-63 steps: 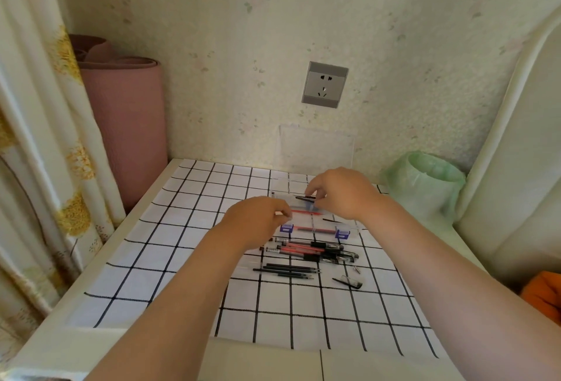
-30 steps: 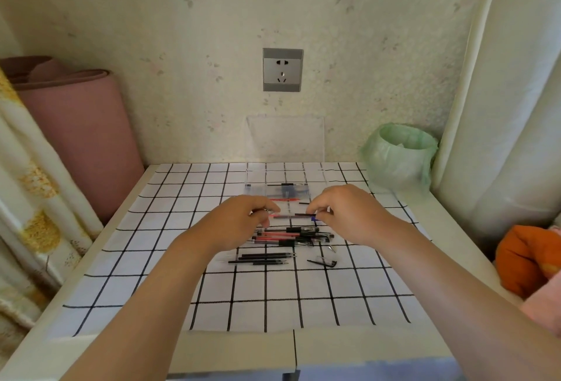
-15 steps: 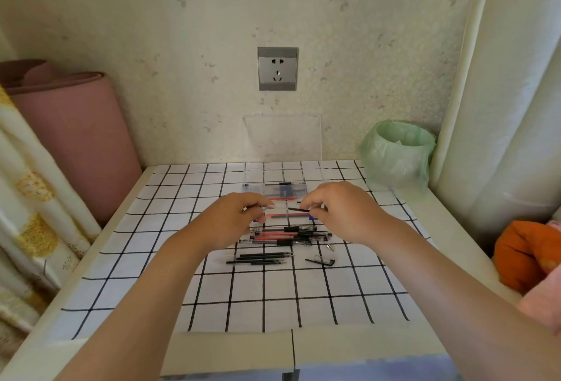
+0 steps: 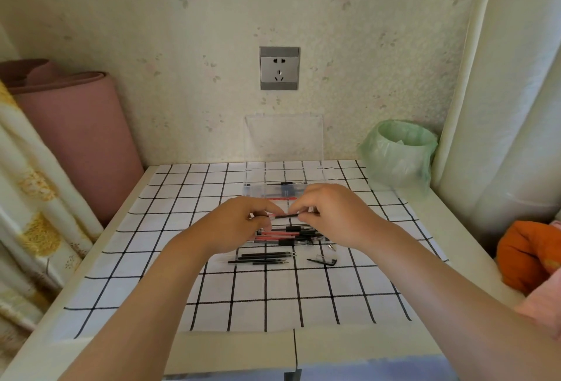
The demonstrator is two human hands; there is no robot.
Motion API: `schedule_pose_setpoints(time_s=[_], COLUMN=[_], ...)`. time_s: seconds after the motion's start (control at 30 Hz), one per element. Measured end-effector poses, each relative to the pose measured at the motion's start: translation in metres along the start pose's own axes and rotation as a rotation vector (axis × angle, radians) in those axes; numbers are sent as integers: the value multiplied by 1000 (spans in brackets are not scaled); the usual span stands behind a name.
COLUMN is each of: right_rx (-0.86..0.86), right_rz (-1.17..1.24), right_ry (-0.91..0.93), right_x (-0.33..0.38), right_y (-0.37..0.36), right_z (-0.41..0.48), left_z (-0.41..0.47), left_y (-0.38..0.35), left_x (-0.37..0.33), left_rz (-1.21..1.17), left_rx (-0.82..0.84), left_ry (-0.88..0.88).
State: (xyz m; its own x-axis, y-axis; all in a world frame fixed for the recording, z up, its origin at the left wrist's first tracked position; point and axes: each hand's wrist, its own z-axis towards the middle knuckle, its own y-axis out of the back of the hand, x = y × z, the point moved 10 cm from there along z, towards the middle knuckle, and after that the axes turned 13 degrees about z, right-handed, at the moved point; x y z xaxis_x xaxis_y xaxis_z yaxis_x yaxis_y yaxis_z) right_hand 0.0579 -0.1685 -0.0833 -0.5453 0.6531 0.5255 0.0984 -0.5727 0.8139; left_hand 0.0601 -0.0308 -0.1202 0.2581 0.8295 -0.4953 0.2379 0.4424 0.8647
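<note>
Both hands on one pen, above the worktop [image 4: 425, 207].
Left hand [image 4: 239, 225] and right hand [image 4: 331, 213] fingers pinch opposite ends of black pen [image 4: 285, 216]; pen pile [image 4: 288, 236] just beneath.

Both ends of the pen [image 4: 285, 216] are hidden under the pinching fingertips of the left hand [image 4: 239, 225] and right hand [image 4: 334, 216]. Left end of the pen pile [image 4: 291, 236] is covered by the left hand. The small piece [image 4: 332, 247] right of the pile is too small to identify. The orange cloth [image 4: 528, 256] is cut off at the right edge.
</note>
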Motion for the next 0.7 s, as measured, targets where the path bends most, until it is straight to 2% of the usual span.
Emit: schedule_pose_setpoints(time_s=[0.07, 0.23, 0.33, 0.5, 0.63, 0.7], right_rx=[-22, -97, -64, 83, 43, 83], right_rz=[30, -67, -33, 80, 19, -7], right_ry=[10, -49, -37, -29, -139, -217], right_x=[2, -10, -9, -4, -21, -31], right_y=[0, 16, 8, -16, -1, 2], right_z=[2, -1, -2, -1, -4, -9], left_z=[0, 0, 1, 2, 3, 4], left_y=[2, 8, 0, -10, -11, -13], left_x=[1, 6, -1, -5, 6, 8], left_rz=[0, 8, 7, 42, 67, 55], left_rx=[-9, -46, -31, 9, 30, 51], left_ry=[4, 19, -6, -15, 31, 37])
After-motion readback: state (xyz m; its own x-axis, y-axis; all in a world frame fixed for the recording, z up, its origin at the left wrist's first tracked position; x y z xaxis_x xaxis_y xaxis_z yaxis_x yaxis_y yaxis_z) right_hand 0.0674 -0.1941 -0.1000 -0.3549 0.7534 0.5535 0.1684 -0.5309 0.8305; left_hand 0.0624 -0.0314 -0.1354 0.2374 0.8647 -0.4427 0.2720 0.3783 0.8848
